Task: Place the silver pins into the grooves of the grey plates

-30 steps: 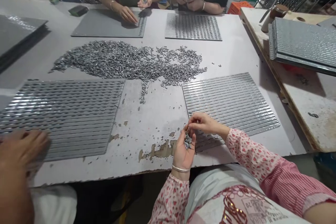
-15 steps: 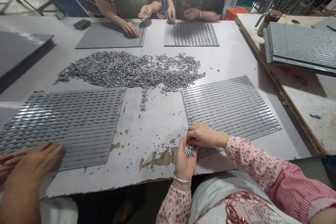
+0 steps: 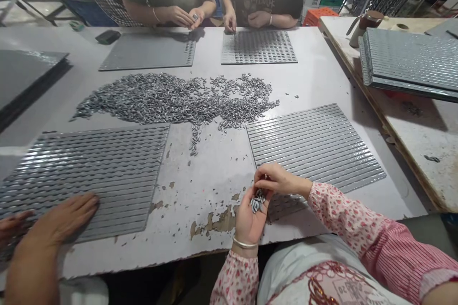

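My left hand (image 3: pixel 249 219) is palm up at the table's front edge, cupped around several small silver pieces (image 3: pixel 257 201). Just above that palm, my right hand (image 3: pixel 274 179) has its thumb and fingers pinched together; whatever lies between the fingertips is too small to make out. Both hands are over the lower left corner of a grey ridged panel (image 3: pixel 315 145). A large heap of the same silver pieces (image 3: pixel 161 97) spreads over the middle of the white table (image 3: pixel 214 167).
At the left, a person's hand (image 3: pixel 69 214) rests on another ridged panel (image 3: pixel 107 167). Across the table two people work at a mostly plain panel (image 3: pixel 139 51) and a patterned panel (image 3: pixel 259 47). Stacked panels (image 3: pixel 411 64) lie on a side table (image 3: pixel 422 152) at the right.
My hands stay together, with the right fingers shifted slightly at the palm. The far left person's hand has drawn back from the panel to the other palm. The near left person's hand has moved right.
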### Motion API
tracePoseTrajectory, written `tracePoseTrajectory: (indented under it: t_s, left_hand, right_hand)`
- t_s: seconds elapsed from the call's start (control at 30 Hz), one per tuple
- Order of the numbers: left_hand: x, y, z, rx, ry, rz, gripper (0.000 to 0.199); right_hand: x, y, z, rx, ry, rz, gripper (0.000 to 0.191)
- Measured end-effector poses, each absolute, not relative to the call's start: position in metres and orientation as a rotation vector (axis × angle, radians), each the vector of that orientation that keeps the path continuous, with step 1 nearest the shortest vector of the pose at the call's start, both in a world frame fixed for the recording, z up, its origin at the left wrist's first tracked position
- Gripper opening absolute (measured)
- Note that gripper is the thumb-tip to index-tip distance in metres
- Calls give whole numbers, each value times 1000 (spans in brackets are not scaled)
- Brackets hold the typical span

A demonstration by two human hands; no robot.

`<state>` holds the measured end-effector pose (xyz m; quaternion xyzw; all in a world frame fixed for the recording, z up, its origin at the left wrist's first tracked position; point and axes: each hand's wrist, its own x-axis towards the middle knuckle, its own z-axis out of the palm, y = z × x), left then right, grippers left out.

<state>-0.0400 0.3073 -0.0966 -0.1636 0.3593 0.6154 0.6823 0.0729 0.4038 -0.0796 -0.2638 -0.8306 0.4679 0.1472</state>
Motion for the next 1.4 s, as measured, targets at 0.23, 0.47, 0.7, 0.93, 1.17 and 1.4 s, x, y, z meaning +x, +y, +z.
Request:
tracePoseTrajectory:
  t_s: [0.23, 0.47, 0.7, 0.93, 1.17, 1.4]
  left_hand:
    - [-49, 318, -96, -533, 771, 1313, 24]
    - [-50, 319, -98, -604, 852, 1325, 23]
    - [-49, 313, -105, -568, 868, 1312, 19]
    - [-45, 316, -110, -444, 908, 1397, 20]
    - [-43, 313, -117, -360, 1020, 1440, 4]
    - [-47, 317, -104, -413, 916, 1461, 16]
  right_hand:
    - [75, 439, -104, -1080, -2194, 1250, 13]
    - [67, 459, -125, -1280, -2507, 922, 11]
    - [56, 454, -122, -1355, -2579, 695, 11]
    - [70, 435, -98, -901, -2341, 1349, 11]
    - [70, 415, -91, -818, -2219, 1564, 18]
    - [65, 416, -104, -890, -1541, 2034, 20]
